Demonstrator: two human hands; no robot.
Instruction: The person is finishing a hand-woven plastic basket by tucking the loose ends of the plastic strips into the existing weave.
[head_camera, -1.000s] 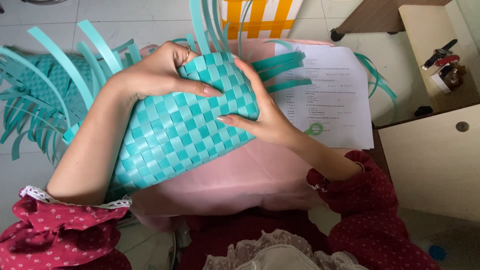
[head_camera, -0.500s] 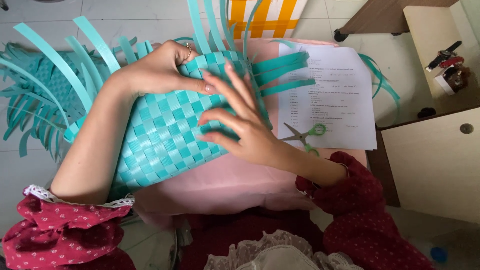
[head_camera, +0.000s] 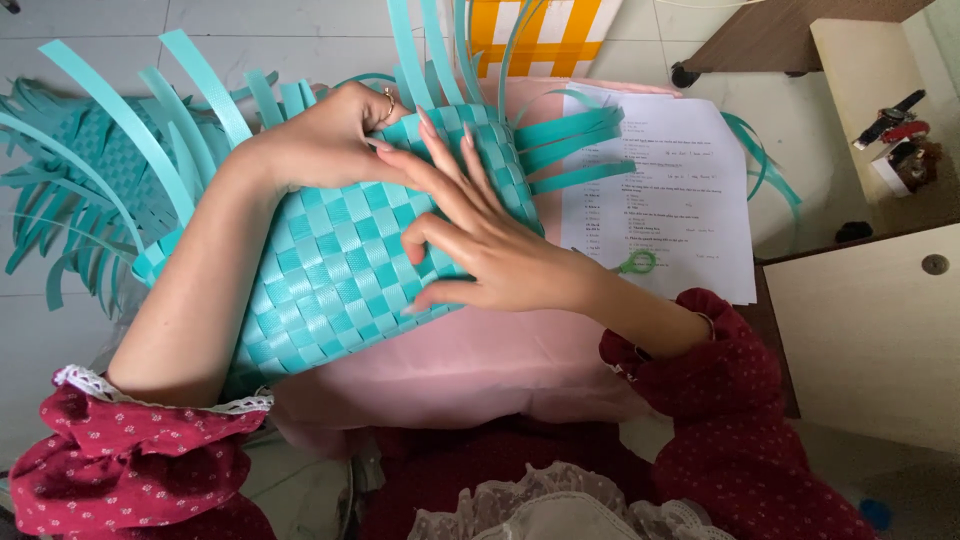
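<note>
Both hands press flat on the weave, neither closed around anything: my right hand lies at frame centre with fingers spread over the checkered panel, two fingertips bent onto it, while my left hand, ring on one finger, pushes at the top edge where the loose strips rise. The teal panel sits centre-left on a pink cloth across my lap. I judge it light and springy, its plastic bands slick and stiff enough to flick back, so the woven body or the rim looks the surest hold, not the free ends. More strips fan right from the panel. A printed sheet lies at upper right with green-handled scissors on it. A second teal weave lies on the floor at upper left; an orange-and-white one at top centre. Wooden furniture fills the right edge.
</note>
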